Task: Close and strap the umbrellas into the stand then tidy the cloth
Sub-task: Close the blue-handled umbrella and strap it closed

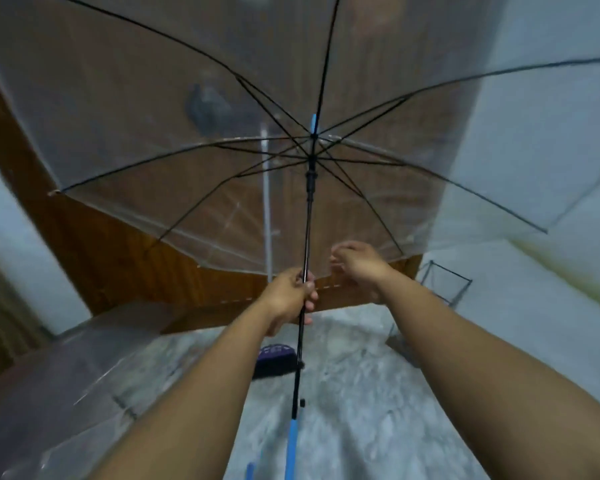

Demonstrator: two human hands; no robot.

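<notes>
Open clear umbrella (153, 98) held up and tilted forward, its canopy filling the upper view and veiling a brown wooden door (125, 258) behind. Black shaft (309, 223) gripped low down by the left hand (291, 296), fingers curled round it below the runner (311, 178); blue handle (293, 441) pointing down toward the viewer. Right hand (357, 261) just beside the shaft, apart from it, fingers loosely curled, blurred; whether anything pinched there, cannot tell. Seen through the canopy, a second clear umbrella (264, 202) with a pale shaft, also open, standing near the door. At lower left, a third transparent canopy (66, 375) lying on the speckled grey floor (361, 410). Dark purple cloth-like thing (278, 362) on the floor, between the forearms and partly hidden behind the shaft. Thin black wire stand (444, 282) at right against the pale wall (551, 98), well apart from the held umbrella, partly cut off by the right forearm. Small blue piece (250, 471) at the bottom edge, too blurred to name.
</notes>
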